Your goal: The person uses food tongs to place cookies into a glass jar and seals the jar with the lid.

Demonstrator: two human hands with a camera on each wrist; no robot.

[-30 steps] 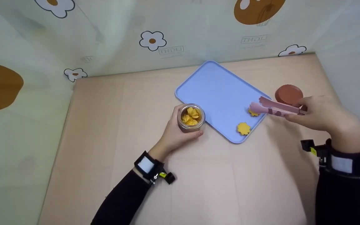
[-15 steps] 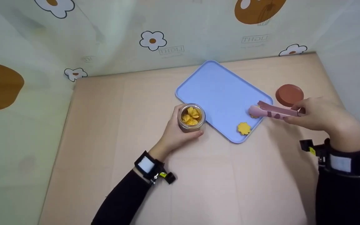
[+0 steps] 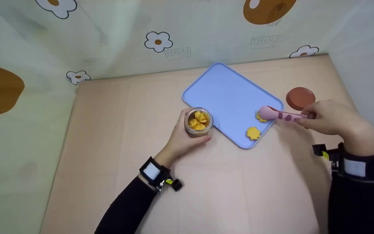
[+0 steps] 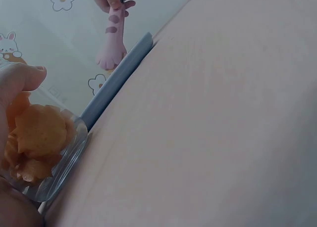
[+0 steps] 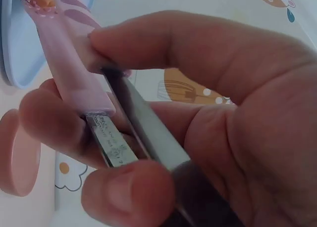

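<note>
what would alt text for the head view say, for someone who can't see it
A right hand squeezes pink tongs onto a yellow flower piece on a blue tray. The left hand grips a glass jar of similar pieces; another piece lies on the tray.

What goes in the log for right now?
left hand: holds jar | right hand: squeezes tongs on chip | tray: second chip

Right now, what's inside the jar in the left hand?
The jar, gripped by the left hand, holds yellow flower-shaped pieces piled near its open mouth. Its bottom, and how many lie beneath, is covered.
</note>
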